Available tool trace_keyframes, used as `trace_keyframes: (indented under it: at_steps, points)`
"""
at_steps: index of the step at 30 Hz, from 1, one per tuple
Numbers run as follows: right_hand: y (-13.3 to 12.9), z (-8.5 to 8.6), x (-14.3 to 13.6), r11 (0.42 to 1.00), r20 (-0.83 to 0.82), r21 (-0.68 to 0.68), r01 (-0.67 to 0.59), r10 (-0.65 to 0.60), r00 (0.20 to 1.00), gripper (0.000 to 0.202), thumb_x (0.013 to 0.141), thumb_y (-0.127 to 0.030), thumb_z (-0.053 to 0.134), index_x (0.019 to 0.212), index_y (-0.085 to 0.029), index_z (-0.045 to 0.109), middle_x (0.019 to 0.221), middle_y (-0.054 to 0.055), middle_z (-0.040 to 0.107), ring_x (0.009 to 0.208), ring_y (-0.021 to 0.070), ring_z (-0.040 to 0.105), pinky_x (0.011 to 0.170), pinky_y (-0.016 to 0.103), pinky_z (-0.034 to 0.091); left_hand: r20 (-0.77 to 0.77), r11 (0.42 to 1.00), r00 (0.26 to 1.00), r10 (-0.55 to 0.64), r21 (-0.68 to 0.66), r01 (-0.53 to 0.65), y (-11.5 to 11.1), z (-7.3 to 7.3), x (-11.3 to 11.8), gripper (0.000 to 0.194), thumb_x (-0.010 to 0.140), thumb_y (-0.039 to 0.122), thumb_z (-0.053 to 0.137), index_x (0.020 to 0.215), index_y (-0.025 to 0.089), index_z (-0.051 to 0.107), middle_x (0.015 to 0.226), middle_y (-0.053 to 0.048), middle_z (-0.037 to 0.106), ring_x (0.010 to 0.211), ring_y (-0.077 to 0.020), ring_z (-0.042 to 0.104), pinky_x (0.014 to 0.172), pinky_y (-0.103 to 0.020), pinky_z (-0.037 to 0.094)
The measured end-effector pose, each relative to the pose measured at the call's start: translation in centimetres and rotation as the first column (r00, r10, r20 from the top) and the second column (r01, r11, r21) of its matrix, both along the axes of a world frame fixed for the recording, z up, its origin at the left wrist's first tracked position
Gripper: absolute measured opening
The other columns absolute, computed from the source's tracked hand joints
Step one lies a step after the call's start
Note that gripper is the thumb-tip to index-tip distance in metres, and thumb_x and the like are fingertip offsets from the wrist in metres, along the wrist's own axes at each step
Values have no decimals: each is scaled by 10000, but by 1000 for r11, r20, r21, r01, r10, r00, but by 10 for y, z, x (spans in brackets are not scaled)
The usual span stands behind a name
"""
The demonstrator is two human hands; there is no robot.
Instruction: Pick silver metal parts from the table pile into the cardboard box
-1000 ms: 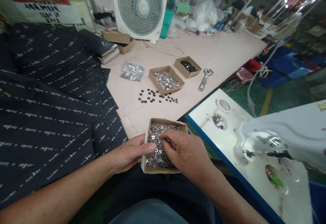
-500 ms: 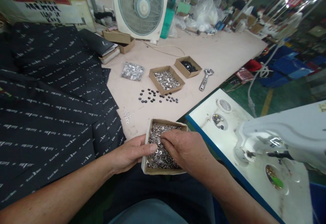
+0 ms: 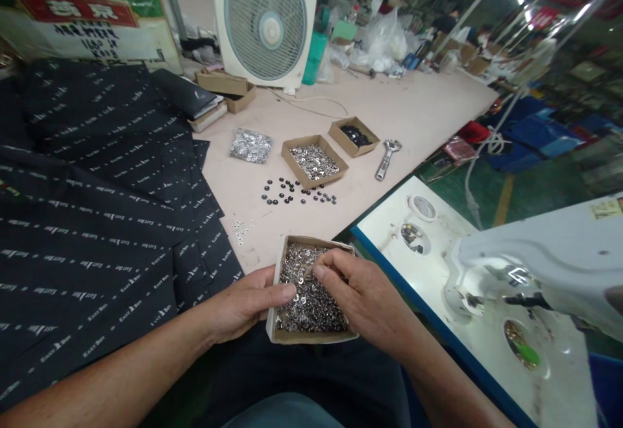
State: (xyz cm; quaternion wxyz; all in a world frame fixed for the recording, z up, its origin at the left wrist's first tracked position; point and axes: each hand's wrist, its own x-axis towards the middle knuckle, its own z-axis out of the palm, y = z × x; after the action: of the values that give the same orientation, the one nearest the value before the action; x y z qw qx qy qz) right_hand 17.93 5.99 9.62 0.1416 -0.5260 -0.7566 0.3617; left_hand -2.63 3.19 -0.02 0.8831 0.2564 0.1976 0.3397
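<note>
An open cardboard box full of small silver metal snap parts is held over my lap. My left hand grips its left side, thumb over the rim and fingers out of sight beneath. Inside the box, above the metal parts, my right hand has thumb and forefinger pinched together; whatever is between the fingertips is too small to make out. Beyond the box, black round caps and a few tiny silver pieces lie scattered on the pink table.
Dark printed fabric covers the left. Behind are a clear bag of silver parts, a box of silver parts, a box of black parts, a wrench and a fan. A white machine stands right.
My right thumb and forefinger have shifted slightly within the box and show more clearly. My left hand still holds the box, and the whole view has tilted a little.
</note>
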Motion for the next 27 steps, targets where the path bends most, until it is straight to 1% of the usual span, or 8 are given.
trace_keyframes:
  at_steps: [3, 5, 10, 14, 18, 22, 24, 27]
  points:
    - [-1, 1, 2, 992, -121, -112, 50, -63, 991, 227, 1028, -334, 528, 885, -209, 653, 824, 8, 669, 774, 160, 612, 714, 294, 442, -16, 1000, 1000, 5, -3, -5, 0, 0, -1, 593, 874, 432, 797, 1362, 140, 631, 1210, -189, 770, 1103, -332, 732, 1021, -480, 530]
    - [-2, 1, 3, 959, -256, -275, 66, -140, 956, 233, 1018, -378, 550, 889, -204, 635, 745, -14, 591, 676, 136, 537, 631, 270, 416, -18, 1000, 1000, 9, 3, -9, -1, 0, -1, 587, 887, 419, 784, 1379, 145, 620, 1233, -193, 763, 1141, -343, 722, 1041, -494, 524]
    - [-3, -3, 5, 774, -510, -633, -7, -411, 755, 296, 958, -495, 638, 926, -220, 534, 607, -105, 328, 491, 78, 189, 456, 223, 137, -10, 1000, 1000, 14, 20, -14, -2, -3, -1, 600, 909, 404, 757, 1423, 142, 591, 1285, -203, 743, 1210, -352, 695, 1089, -513, 499]
    - [-2, -6, 7, 674, -572, -729, -117, -506, 646, 301, 923, -457, 677, 895, -240, 471, 641, -104, 340, 486, 67, 143, 438, 212, 83, -3, 1000, 1000, 13, 29, -13, -3, -6, -1, 600, 917, 409, 746, 1432, 148, 582, 1302, -202, 737, 1222, -350, 688, 1101, -526, 490]
    - [-2, -8, 6, 638, -588, -759, -130, -585, 559, 244, 886, -433, 626, 890, -243, 473, 669, -86, 388, 477, 68, 130, 427, 210, 68, -11, 1000, 1000, 14, 22, -13, -3, -7, -1, 604, 902, 431, 761, 1409, 144, 598, 1280, -205, 744, 1205, -355, 696, 1082, -524, 501]
    - [-2, -6, 4, 680, -580, -731, -53, -579, 573, 286, 927, -516, 492, 859, -239, 487, 738, -44, 483, 475, 77, 167, 416, 226, 81, -32, 1000, 999, 23, 15, -22, -2, -5, -1, 614, 884, 428, 782, 1398, 142, 602, 1256, -202, 751, 1174, -352, 709, 1047, -505, 519]
    - [-4, -5, 3, 769, -542, -638, 43, -488, 684, 346, 954, -557, 486, 821, -238, 497, 722, -40, 489, 483, 87, 220, 418, 235, 149, -37, 1000, 999, 19, 5, -19, -1, -3, -2, 626, 871, 435, 795, 1390, 141, 606, 1239, -197, 757, 1155, -350, 716, 1028, -494, 527]
    - [-6, -4, -1, 958, -296, -266, 109, -189, 936, 253, 928, -417, 639, 772, -222, 603, 671, -38, 510, 566, 117, 409, 538, 258, 347, -40, 1000, 999, 18, 1, -18, 0, -2, -2, 622, 863, 439, 804, 1373, 138, 615, 1221, -190, 762, 1116, -340, 729, 1001, -475, 535]
